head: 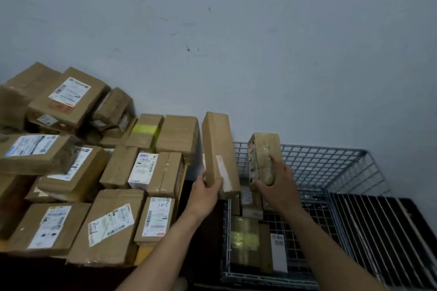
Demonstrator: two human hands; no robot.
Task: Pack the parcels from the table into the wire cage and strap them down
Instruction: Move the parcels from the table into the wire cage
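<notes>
A pale grey wall fills the upper half of my view. Below it on the left, a heap of brown cardboard parcels covers the tabletop. I count at least thirteen, most with white shipping labels. Some are half buried, so the true number may be higher.

On the right stands one wire cage, open at the top, against the wall. Just beside it on its right lies a dark slatted panel. Inside the cage I make out at least three parcels on the bottom, near its left side.

Two more parcels are held in the air. The long narrow parcel stands nearly on end between tabletop and cage. The left hand grasps its lower end, fingers curled around it. The short taped parcel is upright above the cage's rear left corner. The right hand grasps its lower half. Both bare forearms reach forward from the bottom edge, well apart.
</notes>
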